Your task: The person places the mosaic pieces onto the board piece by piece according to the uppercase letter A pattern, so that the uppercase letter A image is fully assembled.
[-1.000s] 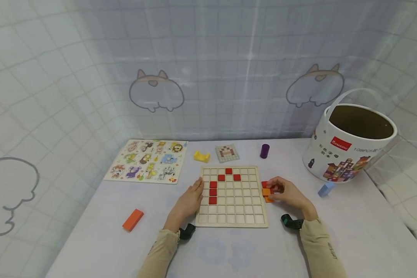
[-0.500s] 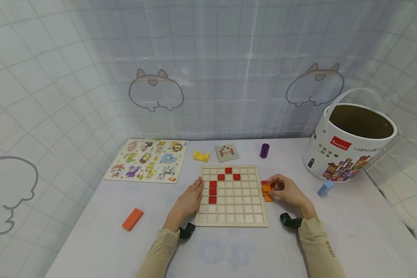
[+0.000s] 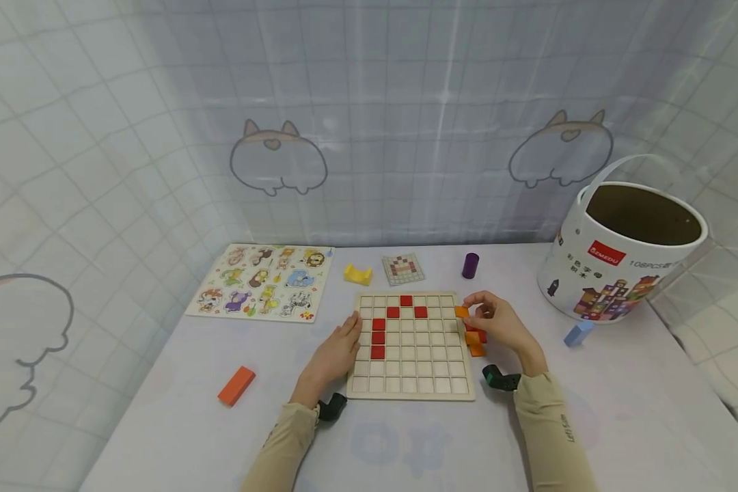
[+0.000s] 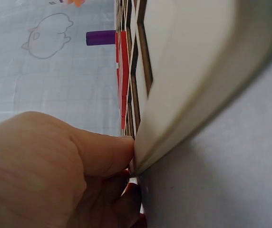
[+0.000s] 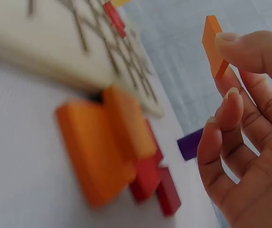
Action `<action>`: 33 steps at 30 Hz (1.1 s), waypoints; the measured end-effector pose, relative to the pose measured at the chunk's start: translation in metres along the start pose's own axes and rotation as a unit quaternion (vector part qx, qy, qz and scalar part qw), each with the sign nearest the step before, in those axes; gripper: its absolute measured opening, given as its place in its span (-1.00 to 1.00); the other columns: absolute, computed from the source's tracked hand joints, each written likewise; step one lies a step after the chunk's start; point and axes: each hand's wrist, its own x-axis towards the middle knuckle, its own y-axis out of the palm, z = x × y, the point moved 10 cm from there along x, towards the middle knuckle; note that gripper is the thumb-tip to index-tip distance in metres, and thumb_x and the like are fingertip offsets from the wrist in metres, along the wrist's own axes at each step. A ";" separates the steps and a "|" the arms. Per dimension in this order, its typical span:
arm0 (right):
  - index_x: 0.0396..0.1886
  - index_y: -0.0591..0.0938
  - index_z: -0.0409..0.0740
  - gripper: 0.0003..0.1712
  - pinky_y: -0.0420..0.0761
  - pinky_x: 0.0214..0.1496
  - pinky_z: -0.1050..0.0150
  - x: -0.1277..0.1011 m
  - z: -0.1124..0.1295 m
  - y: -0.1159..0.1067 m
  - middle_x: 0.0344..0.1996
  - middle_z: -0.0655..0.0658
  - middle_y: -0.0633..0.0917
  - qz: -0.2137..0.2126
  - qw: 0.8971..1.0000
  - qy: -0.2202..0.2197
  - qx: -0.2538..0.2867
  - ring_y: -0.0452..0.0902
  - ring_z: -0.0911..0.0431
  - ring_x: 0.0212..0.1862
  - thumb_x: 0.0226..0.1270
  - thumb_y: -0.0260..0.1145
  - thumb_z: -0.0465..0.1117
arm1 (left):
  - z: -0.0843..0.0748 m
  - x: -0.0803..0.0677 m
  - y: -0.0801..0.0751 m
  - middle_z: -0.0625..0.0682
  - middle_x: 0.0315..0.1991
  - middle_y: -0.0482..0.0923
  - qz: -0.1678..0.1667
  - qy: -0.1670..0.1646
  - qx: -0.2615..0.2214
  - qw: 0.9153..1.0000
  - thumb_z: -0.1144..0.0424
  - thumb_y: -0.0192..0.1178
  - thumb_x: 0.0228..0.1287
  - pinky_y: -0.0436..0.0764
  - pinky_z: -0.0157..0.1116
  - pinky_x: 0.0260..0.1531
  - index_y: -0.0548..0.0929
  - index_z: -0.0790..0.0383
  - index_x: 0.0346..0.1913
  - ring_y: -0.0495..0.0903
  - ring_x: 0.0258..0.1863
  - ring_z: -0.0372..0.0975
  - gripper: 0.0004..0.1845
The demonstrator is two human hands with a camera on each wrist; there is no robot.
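Right hand [image 3: 498, 324] is pinching an orange tile [image 3: 462, 311] by its fingertips just off the grid board's [image 3: 412, 383] right edge, board lying to its left, while left hand [image 3: 338, 348] rests flat-fingered against the opposite edge.

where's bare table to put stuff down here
Free: the front strip below the grid board, and between the orange block and the left hand. Crowded: right of the board, where tiles pile by the right hand.

White table [image 3: 178, 424]; pale grid-pattern curtain [image 3: 406, 102] with cartoon animal prints behind; soft even light
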 end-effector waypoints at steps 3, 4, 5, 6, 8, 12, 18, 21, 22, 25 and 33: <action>0.03 0.52 -0.28 -0.60 0.41 -0.52 0.45 0.004 0.007 0.004 -0.35 -0.16 0.48 -0.007 1.000 -0.006 0.016 0.37 0.13 -0.38 0.21 0.40 -0.29 | 0.000 -0.001 -0.001 0.22 0.52 0.05 -0.002 -0.001 0.000 1.000 0.28 -0.07 0.49 0.17 0.01 0.49 0.16 0.41 0.46 0.12 0.50 0.03 -0.43; 0.03 0.53 -0.28 -0.60 0.43 -0.51 0.45 0.006 0.009 0.006 -0.33 -0.16 0.49 -0.008 1.000 -0.008 0.022 0.37 0.14 -0.37 0.22 0.39 -0.30 | 0.000 -0.001 -0.001 0.23 0.52 0.05 -0.002 -0.002 0.001 1.000 0.28 -0.08 0.49 0.17 0.01 0.49 0.16 0.42 0.46 0.12 0.50 0.04 -0.44; 0.03 0.53 -0.29 -0.61 0.44 -0.49 0.46 0.007 0.011 0.008 -0.31 -0.17 0.50 -0.008 1.000 -0.013 0.026 0.38 0.14 -0.37 0.22 0.39 -0.31 | 0.000 -0.001 -0.001 0.24 0.52 0.05 -0.003 -0.002 0.002 1.000 0.28 -0.08 0.49 0.17 0.01 0.49 0.17 0.43 0.45 0.12 0.50 0.04 -0.44; 0.03 0.53 -0.29 -0.61 0.44 -0.49 0.46 0.009 0.014 0.010 -0.29 -0.19 0.51 -0.008 0.999 -0.016 0.031 0.38 0.14 -0.37 0.22 0.38 -0.32 | 0.001 -0.001 -0.001 0.23 0.52 0.05 -0.002 -0.004 0.003 1.000 0.28 -0.08 0.49 0.17 0.01 0.49 0.17 0.43 0.45 0.12 0.50 0.04 -0.44; 0.03 0.53 -0.30 -0.62 0.40 -0.51 0.45 0.013 0.019 0.015 -0.27 -0.21 0.52 -0.007 0.999 -0.022 0.036 0.38 0.15 -0.38 0.23 0.37 -0.33 | 0.001 -0.001 -0.001 0.23 0.52 0.05 -0.002 -0.006 0.005 1.000 0.28 -0.08 0.49 0.18 0.01 0.49 0.17 0.43 0.45 0.12 0.50 0.03 -0.44; 0.02 0.54 -0.32 -0.64 0.37 -0.51 0.46 0.017 0.032 0.026 -0.20 -0.29 0.56 0.001 0.998 -0.038 0.048 0.38 0.17 -0.37 0.25 0.35 -0.35 | 0.000 0.000 -0.002 0.23 0.52 0.05 -0.003 -0.005 0.001 1.000 0.27 -0.08 0.49 0.17 0.01 0.49 0.17 0.42 0.45 0.11 0.51 0.03 -0.44; 0.02 0.54 -0.32 -0.66 0.44 -0.41 0.46 0.023 0.045 0.050 -0.04 -0.36 0.58 0.027 0.996 -0.056 0.062 0.40 0.17 -0.33 0.27 0.33 -0.35 | 0.000 0.001 -0.001 0.23 0.53 0.04 0.000 -0.004 -0.003 1.000 0.27 -0.08 0.50 0.16 0.01 0.50 0.16 0.42 0.46 0.10 0.51 0.03 -0.44; 0.01 0.55 -0.28 -0.66 0.44 -0.42 0.46 0.029 0.043 0.066 -0.05 -0.32 0.59 0.039 0.995 -0.060 0.064 0.41 0.20 -0.35 0.26 0.35 -0.33 | 0.001 0.001 -0.001 0.21 0.53 0.03 0.000 -0.008 -0.003 1.000 0.27 -0.09 0.50 0.15 0.00 0.50 0.16 0.40 0.46 0.09 0.52 0.02 -0.44; 0.01 0.55 -0.29 -0.67 0.42 -0.43 0.46 0.029 0.045 0.072 -0.05 -0.32 0.59 0.044 0.995 -0.062 0.063 0.40 0.20 -0.36 0.26 0.35 -0.34 | 0.001 0.001 -0.002 0.22 0.53 0.04 -0.002 -0.007 -0.006 1.000 0.27 -0.09 0.49 0.15 0.01 0.50 0.16 0.41 0.46 0.09 0.51 0.02 -0.44; 0.00 0.57 -0.30 -0.67 0.42 -0.40 0.47 0.029 0.049 0.087 -0.06 -0.32 0.61 0.059 0.994 -0.060 0.064 0.39 0.20 -0.38 0.25 0.35 -0.35 | 0.000 0.001 -0.002 0.22 0.53 0.04 -0.005 -0.004 -0.007 1.000 0.27 -0.09 0.49 0.15 0.01 0.50 0.16 0.41 0.46 0.10 0.51 0.03 -0.44; -0.07 0.59 -0.27 -0.73 0.43 -0.44 0.47 0.025 0.054 0.115 -0.18 -0.26 0.63 0.086 0.993 -0.065 0.044 0.41 0.18 -0.42 0.23 0.36 -0.33 | -0.001 0.001 -0.001 0.24 0.52 0.04 -0.001 -0.002 -0.004 1.000 0.28 -0.09 0.49 0.16 0.03 0.49 0.15 0.42 0.46 0.11 0.50 0.05 -0.44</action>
